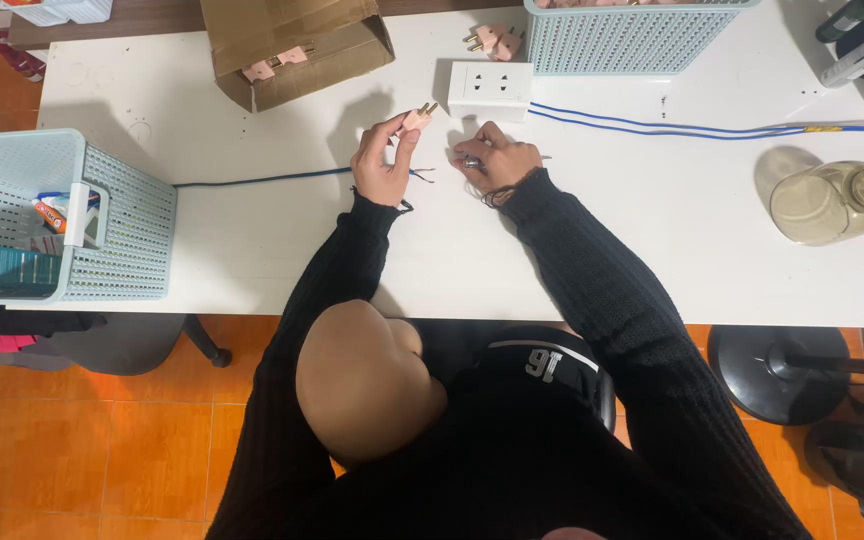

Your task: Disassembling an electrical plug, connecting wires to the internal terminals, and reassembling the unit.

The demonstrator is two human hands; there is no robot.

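**Left hand on pink plug, right hand on small metal part**

White table (252, 240) spans the view. Light-blue mesh basket (122, 225) sits at its left edge, a second mesh basket (612, 40) at the top, an open cardboard box (297, 45) top left with pink plugs inside. Clear glass jar (832, 203) lies at right. White socket block (490, 88) sits just above the hands; two blue cables (652, 125) run from it to the right. Another blue cable (252, 181) runs from the left basket to the left hand, bare ends showing beside it.

Left hand (384, 160): fingers pinched on a pink two-pin plug (417, 118), lifted off the table, brass pins pointing up-right.

Right hand (497, 160): fingers curled down on a small metal part (471, 161) against the table; too small to identify.

Two loose pink plugs (493, 41) lie near the top basket.
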